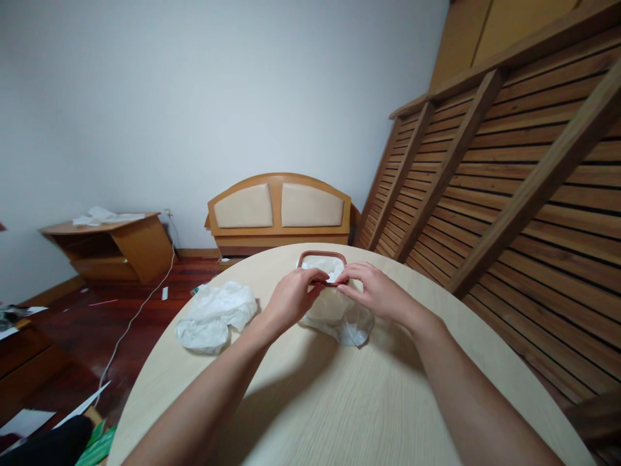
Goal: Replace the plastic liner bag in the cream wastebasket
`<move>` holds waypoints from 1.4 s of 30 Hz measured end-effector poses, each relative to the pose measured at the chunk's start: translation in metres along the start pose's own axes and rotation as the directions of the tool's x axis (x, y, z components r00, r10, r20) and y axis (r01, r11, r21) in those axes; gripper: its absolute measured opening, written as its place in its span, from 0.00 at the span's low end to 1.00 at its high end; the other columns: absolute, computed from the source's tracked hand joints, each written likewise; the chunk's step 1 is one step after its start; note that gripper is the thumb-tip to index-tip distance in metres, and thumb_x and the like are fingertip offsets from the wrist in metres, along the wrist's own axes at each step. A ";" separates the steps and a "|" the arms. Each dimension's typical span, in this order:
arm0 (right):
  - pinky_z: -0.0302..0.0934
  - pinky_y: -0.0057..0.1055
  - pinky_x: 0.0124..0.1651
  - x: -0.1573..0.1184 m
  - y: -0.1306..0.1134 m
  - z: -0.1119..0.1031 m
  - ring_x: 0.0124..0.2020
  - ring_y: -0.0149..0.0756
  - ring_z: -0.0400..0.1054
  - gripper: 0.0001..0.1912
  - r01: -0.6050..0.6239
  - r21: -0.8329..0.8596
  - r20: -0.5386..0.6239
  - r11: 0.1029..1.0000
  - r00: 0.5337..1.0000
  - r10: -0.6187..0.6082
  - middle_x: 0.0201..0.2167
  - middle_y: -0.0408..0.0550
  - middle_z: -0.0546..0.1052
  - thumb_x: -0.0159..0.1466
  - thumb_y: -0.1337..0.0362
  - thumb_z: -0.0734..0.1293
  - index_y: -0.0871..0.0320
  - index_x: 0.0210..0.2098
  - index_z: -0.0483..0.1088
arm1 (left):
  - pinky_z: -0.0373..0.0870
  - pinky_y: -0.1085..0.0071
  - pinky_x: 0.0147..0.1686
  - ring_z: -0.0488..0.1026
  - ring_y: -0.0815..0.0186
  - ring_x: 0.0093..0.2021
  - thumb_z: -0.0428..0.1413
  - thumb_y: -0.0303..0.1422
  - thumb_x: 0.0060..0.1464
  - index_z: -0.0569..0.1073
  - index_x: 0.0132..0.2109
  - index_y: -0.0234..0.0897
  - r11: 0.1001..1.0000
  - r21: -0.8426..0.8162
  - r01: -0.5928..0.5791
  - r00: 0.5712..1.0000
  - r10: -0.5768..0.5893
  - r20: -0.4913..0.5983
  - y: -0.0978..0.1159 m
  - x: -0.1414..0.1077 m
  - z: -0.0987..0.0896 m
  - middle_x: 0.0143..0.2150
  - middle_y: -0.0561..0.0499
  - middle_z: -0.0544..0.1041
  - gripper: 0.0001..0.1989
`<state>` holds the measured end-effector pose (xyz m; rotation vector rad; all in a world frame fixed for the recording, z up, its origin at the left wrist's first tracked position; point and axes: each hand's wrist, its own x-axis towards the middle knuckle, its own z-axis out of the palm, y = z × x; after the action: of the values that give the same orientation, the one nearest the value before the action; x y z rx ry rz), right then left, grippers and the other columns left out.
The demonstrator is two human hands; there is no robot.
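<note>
A brown rounded rectangular frame (pixel 322 253) stands over the far part of the round table (pixel 369 388). White plastic bag material (pixel 347 320) shows inside the frame and hangs below its near side. My left hand (pixel 297 294) pinches the near edge of the frame on the left, fingers closed. On the right, my right hand (pixel 371 291) grips the same edge between thumb and fingers. Whether the hands also hold the bag's edge is hard to see. A second crumpled white plastic bag (pixel 216 317) lies on the table left of my left hand.
Behind the table stands a wooden headboard (pixel 276 207) with cream panels. A large slatted wooden panel (pixel 485 155) leans along the right. At the left are a low wooden cabinet (pixel 140 249) with papers on top and a white cable (pixel 140 310) across the dark red floor.
</note>
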<state>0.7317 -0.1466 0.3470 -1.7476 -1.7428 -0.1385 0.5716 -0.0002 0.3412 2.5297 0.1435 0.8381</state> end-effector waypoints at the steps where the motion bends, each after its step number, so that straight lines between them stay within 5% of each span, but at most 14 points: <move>1: 0.62 0.40 0.55 0.002 0.001 -0.002 0.49 0.42 0.71 0.06 -0.001 0.004 0.026 1.000 1.000 0.001 0.43 0.47 0.80 0.66 0.61 0.68 0.53 0.40 0.77 | 0.75 0.67 0.44 0.80 0.61 0.42 0.58 0.25 0.58 0.80 0.44 0.40 1.000 0.026 -0.002 1.000 0.001 0.008 0.000 0.000 -0.001 0.42 0.49 0.84 0.09; 8: 0.62 0.38 0.52 0.008 -0.003 -0.013 0.46 0.41 0.72 0.06 0.023 0.016 0.114 1.000 0.993 -0.025 0.40 0.46 0.80 0.66 0.61 0.67 0.53 0.37 0.77 | 0.75 0.70 0.41 0.81 0.64 0.38 0.57 0.25 0.59 0.80 0.44 0.39 0.995 -0.098 -0.002 0.996 0.011 0.087 -0.002 0.002 -0.008 0.40 0.49 0.84 0.09; 13: 0.62 0.37 0.51 0.008 -0.009 -0.020 0.45 0.40 0.72 0.06 0.034 0.027 0.151 0.999 0.988 -0.038 0.40 0.45 0.80 0.66 0.62 0.67 0.54 0.37 0.77 | 0.74 0.68 0.40 0.79 0.62 0.39 0.59 0.28 0.58 0.81 0.43 0.39 0.998 0.011 -0.066 0.990 0.064 0.127 -0.004 0.002 -0.016 0.39 0.48 0.84 0.07; 34: 0.62 0.40 0.57 -0.002 -0.004 -0.025 0.50 0.43 0.72 0.07 0.057 0.030 0.129 0.998 0.990 -0.060 0.41 0.46 0.80 0.68 0.62 0.66 0.52 0.40 0.77 | 0.69 0.71 0.36 0.75 0.65 0.35 0.58 0.31 0.61 0.80 0.40 0.37 0.997 0.015 -0.078 0.980 0.074 0.182 0.004 0.003 -0.017 0.36 0.49 0.81 0.06; 42: 0.64 0.37 0.52 -0.001 -0.006 -0.022 0.45 0.41 0.73 0.05 0.009 0.021 0.098 1.000 0.995 -0.011 0.39 0.45 0.81 0.66 0.65 0.67 0.53 0.36 0.77 | 0.68 0.71 0.36 0.75 0.65 0.35 0.59 0.30 0.61 0.80 0.41 0.38 0.992 0.066 -0.106 0.983 0.095 0.157 -0.002 0.003 -0.012 0.36 0.49 0.80 0.05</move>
<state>0.7337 -0.1597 0.3657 -1.7569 -1.8169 -0.0389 0.5674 0.0075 0.3505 2.6788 -0.0032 0.6829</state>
